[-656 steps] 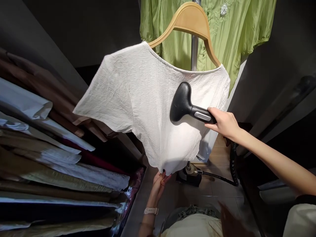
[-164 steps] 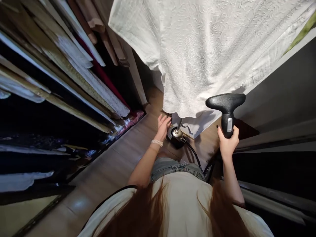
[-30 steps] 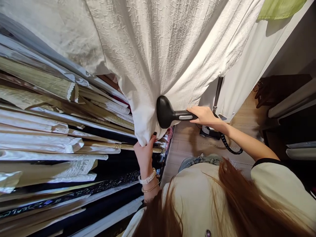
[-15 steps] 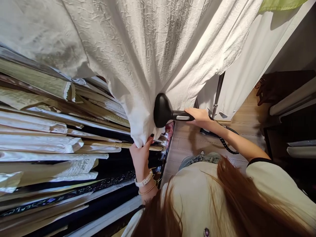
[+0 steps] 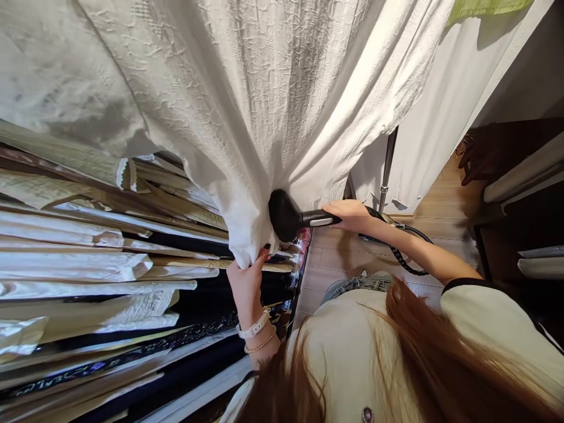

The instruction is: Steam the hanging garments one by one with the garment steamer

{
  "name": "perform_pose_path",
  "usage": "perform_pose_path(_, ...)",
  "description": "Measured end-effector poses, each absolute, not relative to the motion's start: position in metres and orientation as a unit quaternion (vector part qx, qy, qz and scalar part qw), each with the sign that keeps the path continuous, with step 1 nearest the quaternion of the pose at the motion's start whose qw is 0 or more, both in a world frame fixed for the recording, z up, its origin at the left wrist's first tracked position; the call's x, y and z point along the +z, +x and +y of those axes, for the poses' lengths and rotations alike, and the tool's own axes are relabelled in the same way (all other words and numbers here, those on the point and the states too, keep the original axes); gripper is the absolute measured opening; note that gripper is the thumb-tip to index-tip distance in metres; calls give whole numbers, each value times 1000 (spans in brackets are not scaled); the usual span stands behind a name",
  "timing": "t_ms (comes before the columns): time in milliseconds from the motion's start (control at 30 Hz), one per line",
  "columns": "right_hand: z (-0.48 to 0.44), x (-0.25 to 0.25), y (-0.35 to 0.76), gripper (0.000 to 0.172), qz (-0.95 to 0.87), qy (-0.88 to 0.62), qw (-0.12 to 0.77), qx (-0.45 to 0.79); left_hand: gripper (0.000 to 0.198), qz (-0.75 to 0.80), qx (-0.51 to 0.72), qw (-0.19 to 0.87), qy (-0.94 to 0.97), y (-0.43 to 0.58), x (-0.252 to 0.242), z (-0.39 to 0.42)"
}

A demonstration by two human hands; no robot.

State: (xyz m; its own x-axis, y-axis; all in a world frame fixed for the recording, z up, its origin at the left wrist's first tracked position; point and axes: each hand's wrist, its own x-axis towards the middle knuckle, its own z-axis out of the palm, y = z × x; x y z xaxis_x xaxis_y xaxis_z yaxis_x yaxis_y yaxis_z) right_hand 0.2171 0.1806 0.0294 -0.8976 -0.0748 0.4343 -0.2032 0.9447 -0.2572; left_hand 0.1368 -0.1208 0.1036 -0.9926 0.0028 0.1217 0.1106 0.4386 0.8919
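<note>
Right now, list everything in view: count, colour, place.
white garment: one, white, top
steamer: one, black, centre
pole: one, metallic, right
hose: one, black, below pole
green garment: one, green, top right
white cloth: one, white, behind pole
hanging clothes: many, mixed, left
furniture: unclear, dark brown, right
floor: one, brown, beneath
wristband: one, white, below centre
bracelet: one, pale, beside wristband
shirt: one, cream, bottom
jeans: one, blue, beyond shirt
left hand: one, pinching white garment
right hand: one, holding steamer

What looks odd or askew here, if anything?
The white, textured cloth top hangs askew: the bare left hand bunches its hem, so folds fan upward instead of falling straight. That's likely just the grip; no spill or damage stands out.
</note>
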Motion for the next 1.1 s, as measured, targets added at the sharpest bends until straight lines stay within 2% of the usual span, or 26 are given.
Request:
perform_pose_path(133,187,34,216,46,-957,-13,247,154,49,-847,-529,36,-41,140,106,-121)
perform_pose_path(300,186,35,220,44,-965,49,228,117,48,-849,-526,33,-33,138,105,-123)
perform_pose_path(767,191,19,223,51,-954,-47,256,147,47,-839,-541,31,-56,140,103,-124)
perform_pose_path(933,188,18,226,48,-965,-27,228,125,45,-839,-541,30,-52,139,102,-126)
perform_pose_path(1100,182,14,228,49,-961,-8,245,125,46,-842,-537,24,-40,141,105,-124)
